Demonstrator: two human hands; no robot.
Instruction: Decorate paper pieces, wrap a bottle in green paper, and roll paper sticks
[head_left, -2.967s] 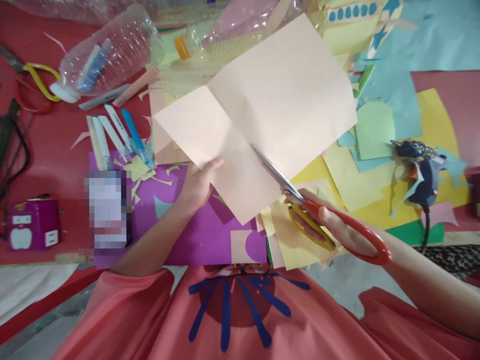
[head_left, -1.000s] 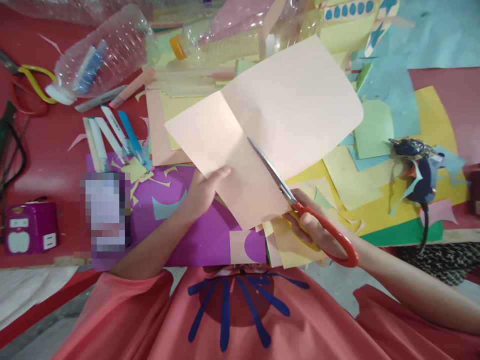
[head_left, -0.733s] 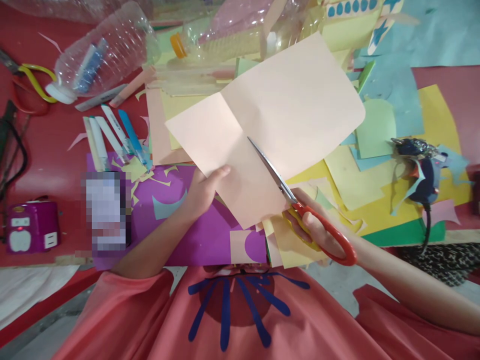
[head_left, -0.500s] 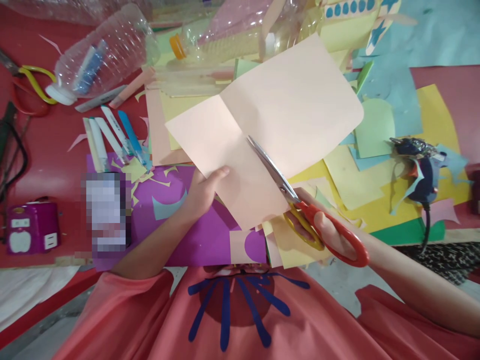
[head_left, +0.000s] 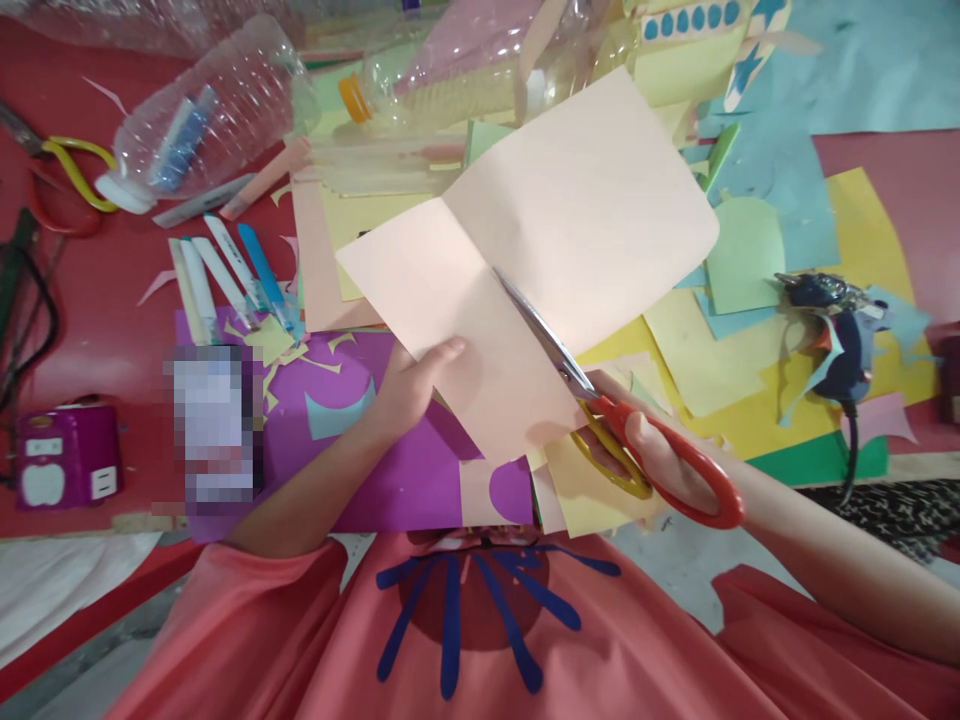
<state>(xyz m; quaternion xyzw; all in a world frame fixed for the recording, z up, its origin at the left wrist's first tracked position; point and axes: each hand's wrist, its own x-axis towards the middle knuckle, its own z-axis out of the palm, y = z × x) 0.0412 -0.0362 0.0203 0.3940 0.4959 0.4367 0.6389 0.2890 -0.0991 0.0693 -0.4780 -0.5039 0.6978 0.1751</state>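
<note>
A large sheet of pale pink paper (head_left: 577, 210), creased across its left part, is raised over the table. My left hand (head_left: 420, 385) pinches its lower left edge, thumb on top and the other fingers hidden beneath. In my right hand (head_left: 649, 450) are scissors (head_left: 551, 350) with one red and one yellow handle loop. Their blades lie along a cut in the sheet, the tips near the crease. The blades look nearly closed. Under the paper spreads a purple sheet (head_left: 360, 490) with pale yellow scraps (head_left: 281, 350).
Clear plastic bottles (head_left: 225, 110) line the back. Several markers (head_left: 225, 270) and a blurred-out phone (head_left: 214, 425) lie left, near a purple box (head_left: 67, 455) and other scissors (head_left: 82, 170). At right, a dark glue gun (head_left: 844, 350) with a cord rests on coloured paper.
The pink sheet has shifted very slightly, its right side a little to the left. The scissors stay in the cut, their handles marginally farther right. Both hands keep their hold.
</note>
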